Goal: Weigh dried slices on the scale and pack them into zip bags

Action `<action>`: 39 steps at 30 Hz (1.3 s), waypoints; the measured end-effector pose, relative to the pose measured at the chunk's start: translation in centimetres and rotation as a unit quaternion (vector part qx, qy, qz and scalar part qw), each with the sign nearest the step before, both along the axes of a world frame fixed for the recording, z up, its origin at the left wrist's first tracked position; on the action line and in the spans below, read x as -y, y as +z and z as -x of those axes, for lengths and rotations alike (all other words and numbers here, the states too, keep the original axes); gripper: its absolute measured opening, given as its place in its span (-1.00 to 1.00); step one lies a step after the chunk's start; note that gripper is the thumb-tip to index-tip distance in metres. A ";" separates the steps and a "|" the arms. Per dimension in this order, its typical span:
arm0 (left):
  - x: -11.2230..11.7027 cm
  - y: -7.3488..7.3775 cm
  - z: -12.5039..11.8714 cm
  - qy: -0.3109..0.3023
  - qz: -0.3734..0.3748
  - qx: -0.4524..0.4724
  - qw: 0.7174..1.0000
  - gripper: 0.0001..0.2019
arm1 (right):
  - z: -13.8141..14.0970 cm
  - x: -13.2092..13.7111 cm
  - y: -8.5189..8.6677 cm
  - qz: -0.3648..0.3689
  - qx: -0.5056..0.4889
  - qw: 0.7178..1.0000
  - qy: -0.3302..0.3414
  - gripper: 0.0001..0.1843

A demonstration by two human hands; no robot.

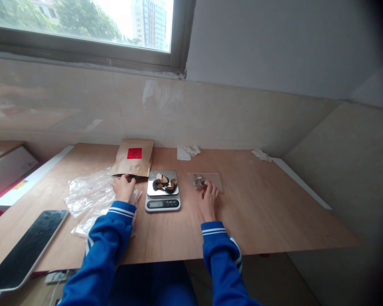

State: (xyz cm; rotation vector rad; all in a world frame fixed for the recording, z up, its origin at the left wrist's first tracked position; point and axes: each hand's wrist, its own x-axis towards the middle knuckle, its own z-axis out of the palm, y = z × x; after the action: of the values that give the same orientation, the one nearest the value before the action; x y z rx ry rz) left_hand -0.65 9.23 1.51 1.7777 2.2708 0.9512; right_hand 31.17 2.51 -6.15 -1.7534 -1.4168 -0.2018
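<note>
My left hand [124, 188] is at the dark open mouth of a brown kraft paper bag [134, 167] with a red label, its fingers closed on the near edge. A digital kitchen scale [163, 204] stands between my hands, with several dried mushroom pieces [165, 183] on its metal plate. To the right of it, a small clear plastic bag [215, 176] lies flat with brownish pieces inside. My right hand [208, 199] bends over that bag, with thumb and fingers curled together on its near part. The fingertips partly hide what they grip.
Several clear zip bags [91, 197] are spread left of the scale. A tablet [27, 248] lies at the table's left front edge. Crumpled tissue [192, 150] and another tissue [261, 155] lie at the back, near the tiled wall. The wooden tabletop [268, 212] ends close to my body.
</note>
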 end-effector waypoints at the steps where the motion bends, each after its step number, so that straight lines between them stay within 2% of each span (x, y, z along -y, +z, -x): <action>1: 0.7 0.3 0.3 0.014 -0.001 -0.009 1.000 -0.69 | 0.0 0.0 0.0 0.000 0.002 1.000 -0.002 -0.49; 5: 4.1 1.2 2.8 0.085 -0.034 -0.064 0.994 -0.63 | 0.0 0.0 -0.1 0.001 0.005 1.000 -0.004 -0.47; 7: 5.1 1.4 4.3 0.106 -0.031 -0.067 0.992 -0.63 | 0.0 0.0 -0.2 0.003 0.000 1.000 0.000 -0.46; 9: 5.0 1.3 5.2 0.054 -0.018 -0.042 0.997 -0.66 | 0.0 0.0 -0.2 0.002 -0.009 1.000 0.003 -0.45; 11: 4.1 0.9 4.9 -0.056 -0.023 -0.020 0.998 -0.65 | -0.1 0.1 -0.2 -0.001 -0.021 1.000 0.004 -0.44; 14: 2.0 0.0 2.9 -0.165 -0.047 -0.062 0.983 -0.59 | -0.1 0.1 -0.2 -0.002 -0.027 1.000 0.003 -0.44; 16: 0.9 -0.4 1.4 -0.187 -0.026 -0.093 0.978 -0.53 | 0.0 0.1 -0.1 0.003 -0.025 1.000 0.002 -0.44; 20: -0.2 -0.5 -0.6 -0.133 0.005 -0.134 0.982 -0.49 | 0.0 0.0 0.0 0.011 -0.014 1.000 0.000 -0.44; 25: -1.7 0.5 -1.7 -0.067 -0.007 -0.187 0.980 -0.48 | 0.2 0.0 0.0 0.006 -0.013 1.000 -0.003 -0.45; 29: -1.9 0.8 -2.3 -0.035 -0.028 -0.170 0.984 -0.54 | 0.4 0.3 0.6 0.012 -0.006 1.000 -0.009 -0.43; 33: -0.1 -0.6 -2.2 0.074 -0.098 -0.075 0.990 -0.64 | 0.7 0.8 1.6 0.002 -0.006 1.000 -0.030 -0.42; 36: 0.7 -2.1 -1.7 0.066 -0.061 -0.040 0.995 -0.68 | 1.5 1.2 2.2 -0.027 -0.013 1.000 -0.007 -0.49; 39: 0.4 -3.1 -1.5 0.028 -0.061 -0.048 0.997 -0.64 | 3.0 1.5 2.9 -0.042 0.020 0.994 0.095 -0.52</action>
State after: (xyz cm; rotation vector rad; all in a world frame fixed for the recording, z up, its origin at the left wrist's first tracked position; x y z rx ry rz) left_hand 0.85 8.85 -1.64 1.8545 2.3796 1.0569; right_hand 28.14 0.97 -3.25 -1.5432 -1.5721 -0.1920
